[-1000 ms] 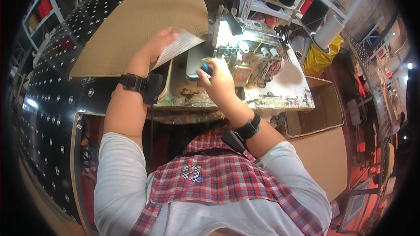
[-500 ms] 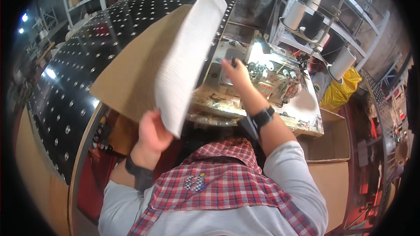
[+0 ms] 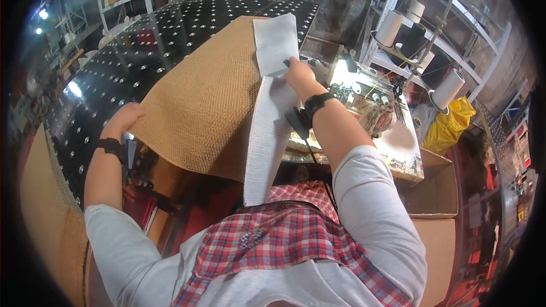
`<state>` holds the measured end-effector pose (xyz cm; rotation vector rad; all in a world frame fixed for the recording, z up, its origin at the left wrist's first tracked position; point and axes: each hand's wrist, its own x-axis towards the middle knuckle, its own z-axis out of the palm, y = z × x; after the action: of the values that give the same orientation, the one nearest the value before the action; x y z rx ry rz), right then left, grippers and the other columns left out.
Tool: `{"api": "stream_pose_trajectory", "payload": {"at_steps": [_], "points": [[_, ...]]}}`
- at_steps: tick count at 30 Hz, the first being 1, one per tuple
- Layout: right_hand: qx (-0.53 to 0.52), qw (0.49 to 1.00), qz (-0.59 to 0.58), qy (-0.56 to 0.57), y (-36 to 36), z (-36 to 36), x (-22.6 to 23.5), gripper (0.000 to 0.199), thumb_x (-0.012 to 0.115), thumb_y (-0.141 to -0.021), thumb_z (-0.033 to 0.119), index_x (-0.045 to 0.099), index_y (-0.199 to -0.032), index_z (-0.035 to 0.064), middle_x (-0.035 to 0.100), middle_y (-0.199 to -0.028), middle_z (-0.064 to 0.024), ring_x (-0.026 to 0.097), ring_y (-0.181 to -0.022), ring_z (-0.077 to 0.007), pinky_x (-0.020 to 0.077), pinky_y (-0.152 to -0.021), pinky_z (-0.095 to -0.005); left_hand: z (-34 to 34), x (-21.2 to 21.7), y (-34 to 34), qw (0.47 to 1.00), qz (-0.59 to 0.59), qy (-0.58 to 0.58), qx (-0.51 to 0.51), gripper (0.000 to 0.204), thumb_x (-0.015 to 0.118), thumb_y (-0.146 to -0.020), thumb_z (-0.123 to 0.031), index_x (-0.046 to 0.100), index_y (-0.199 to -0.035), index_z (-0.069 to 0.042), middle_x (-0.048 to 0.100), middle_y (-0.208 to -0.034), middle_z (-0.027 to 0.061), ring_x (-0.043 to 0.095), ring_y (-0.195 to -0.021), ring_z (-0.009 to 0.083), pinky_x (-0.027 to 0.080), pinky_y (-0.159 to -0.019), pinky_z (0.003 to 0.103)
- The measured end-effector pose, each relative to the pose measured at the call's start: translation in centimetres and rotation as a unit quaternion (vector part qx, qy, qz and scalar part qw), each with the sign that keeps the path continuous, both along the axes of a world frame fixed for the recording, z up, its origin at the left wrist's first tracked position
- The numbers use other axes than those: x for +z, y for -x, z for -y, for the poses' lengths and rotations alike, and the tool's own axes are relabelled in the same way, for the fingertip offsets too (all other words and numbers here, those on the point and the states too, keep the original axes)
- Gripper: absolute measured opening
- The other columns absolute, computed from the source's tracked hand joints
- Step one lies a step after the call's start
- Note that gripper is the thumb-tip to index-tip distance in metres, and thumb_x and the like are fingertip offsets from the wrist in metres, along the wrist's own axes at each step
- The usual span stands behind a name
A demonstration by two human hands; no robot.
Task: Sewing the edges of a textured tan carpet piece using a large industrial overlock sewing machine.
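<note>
A large tan woven sheet (image 3: 199, 96) lies over the perforated black table and hangs past its front edge. Along its right side runs a white ribbed face (image 3: 267, 131), which reaches down to my apron. My left hand (image 3: 124, 119) is closed on the sheet's left edge, the thumb side against the cloth. My right hand (image 3: 300, 75) is closed at the white face's right edge. A small dark object (image 3: 286, 63) sticks out of its fingers; its kind is too small to tell. Dark bands circle both wrists.
Right of the sheet stands a lit sewing machine (image 3: 364, 94) on a worn worktop. Behind it thread cones (image 3: 389, 28) sit on a metal stand. A yellow bag (image 3: 449, 122) and an open cardboard box (image 3: 435, 193) are at the right. The black table (image 3: 187, 23) has studded holes.
The sheet has come down from a raised, tilted pose and now spreads flatter. My left hand has moved left to its far left edge. My right hand has come onto the white face.
</note>
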<state>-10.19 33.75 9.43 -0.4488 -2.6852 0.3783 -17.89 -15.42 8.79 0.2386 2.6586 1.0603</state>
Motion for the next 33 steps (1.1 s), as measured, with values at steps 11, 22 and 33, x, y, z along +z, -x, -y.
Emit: {"api": "stream_pose_trajectory", "payload": {"at_steps": [11,22,33], "points": [[0.038,0.909,-0.012,-0.415,-8.6,-2.2,14.1,0.02,0.048,-0.075,0.01,0.064,-0.087,0.0078,0.061,-0.088,-0.0129,0.061,-0.079,-0.0259,0.0501,-0.063,-0.033,-21.3,18.2,-20.3,0.75,-0.011,-0.519,-0.409,0.03,0.049,-0.081,-0.016,0.051,-0.106,0.001,0.057,-0.097,0.0063,0.053,-0.087,0.0115,0.041,-0.077,0.023],[-0.408,0.744,-0.34,-0.406,-49.8,-8.5,22.8,0.032,0.05,-0.08,0.019,0.052,-0.112,0.0123,0.057,-0.096,-0.0155,0.055,-0.087,-0.0314,0.0437,-0.073,-0.0376,-31.3,16.5,-33.3,0.235,-0.338,-0.539,-0.735,0.019,0.055,-0.074,-0.019,0.055,-0.072,-0.001,0.044,-0.116,0.0251,0.045,-0.107,0.0371,0.04,-0.086,0.04],[-0.746,0.625,-0.161,-0.166,-80.2,-7.2,-7.1,0.032,0.05,-0.08,0.013,0.049,-0.111,0.0098,0.052,-0.1,-0.0168,0.051,-0.092,-0.0317,0.042,-0.078,-0.0391,-51.5,-5.9,-36.7,0.614,0.149,-0.263,-0.73,0.023,0.053,-0.08,-0.011,0.049,-0.099,0.0,0.057,-0.087,0.006,0.051,-0.079,0.0105,0.041,-0.072,0.025]]}}
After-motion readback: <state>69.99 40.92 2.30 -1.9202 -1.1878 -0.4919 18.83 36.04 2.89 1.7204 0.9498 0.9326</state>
